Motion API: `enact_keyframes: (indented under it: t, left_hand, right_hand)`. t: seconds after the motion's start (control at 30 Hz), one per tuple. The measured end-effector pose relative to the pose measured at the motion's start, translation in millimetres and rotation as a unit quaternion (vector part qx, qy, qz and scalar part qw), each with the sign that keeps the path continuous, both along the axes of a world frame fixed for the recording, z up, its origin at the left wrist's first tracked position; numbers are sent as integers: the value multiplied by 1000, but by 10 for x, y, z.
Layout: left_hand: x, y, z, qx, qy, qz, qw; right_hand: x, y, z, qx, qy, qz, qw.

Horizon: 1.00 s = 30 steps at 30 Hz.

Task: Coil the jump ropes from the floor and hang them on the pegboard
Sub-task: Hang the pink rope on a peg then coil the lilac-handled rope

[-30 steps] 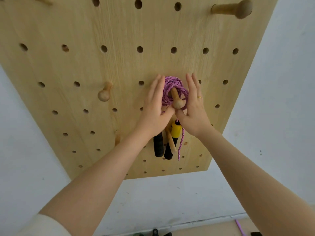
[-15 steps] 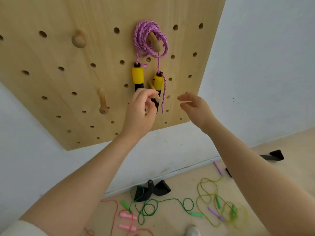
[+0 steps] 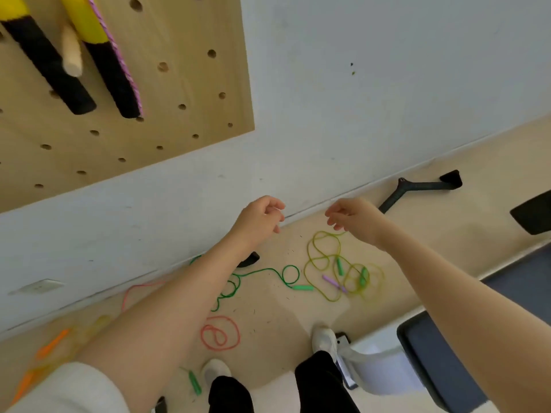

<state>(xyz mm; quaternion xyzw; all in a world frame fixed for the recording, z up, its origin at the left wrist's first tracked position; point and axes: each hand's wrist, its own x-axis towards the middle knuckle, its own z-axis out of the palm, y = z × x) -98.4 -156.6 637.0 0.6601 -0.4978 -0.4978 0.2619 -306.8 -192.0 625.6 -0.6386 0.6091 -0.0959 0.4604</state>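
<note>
The wooden pegboard [image 3: 185,84] fills the upper left. Yellow-and-black handles [image 3: 104,70] of the purple rope hang from it beside a wooden peg [image 3: 71,56]. My left hand [image 3: 261,219] and my right hand [image 3: 353,217] hover in mid-air below the board, fingers loosely curled, holding nothing. Under them on the floor lie loose jump ropes: a yellow-green rope [image 3: 331,263], a green rope [image 3: 268,274] with green handles, a red rope [image 3: 220,333] in loops, and an orange rope [image 3: 50,344] at the left.
My two white shoes [image 3: 323,341] stand on the wooden floor near the ropes. A black stand leg [image 3: 417,186] lies along the white wall at the right. A dark grey mat [image 3: 447,368] and a white object sit at the lower right.
Both hands have let go of the hung purple rope and dropped away from the pegboard. The view has tilted down to the floor and its loose ropes.
</note>
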Motion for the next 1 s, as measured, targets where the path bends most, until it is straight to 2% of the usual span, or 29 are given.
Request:
enact_keyframes:
  t: [0.1,0.3,0.47,0.6,0.73,0.83,1.0]
  left_hand:
    - [-504,-192,-422,87,13,-2,996]
    - [-1061,-486,-1204,128,-16,27,991]
    - [-1143,-718,-2106,168,-5,39,985]
    - [-1187,-902,-3210,203,-11,70,977]
    - [-1246,-1155,-4555,155,-66,75,983]
    - [-1250,-1331,-5500,147,-50,95,983]
    - [-1224,-1665,-6700,152,-38,80,984]
  right_hand:
    - [-656,-120,-424,30,30,-42,998]
    - [-1485,-296,-1316,121,78,-145,979]
    - [-1652,-379,-2332,179,144,-113,967]
    - [-1614,-459,-3409,203,195,-65,957]
    - [-1558,-553,-4660,201,217,-53,954]
    - [-1527,-710,-5599,195,245,-36,949]
    - [-1495,-1259,-6834,119,255,-70,957]
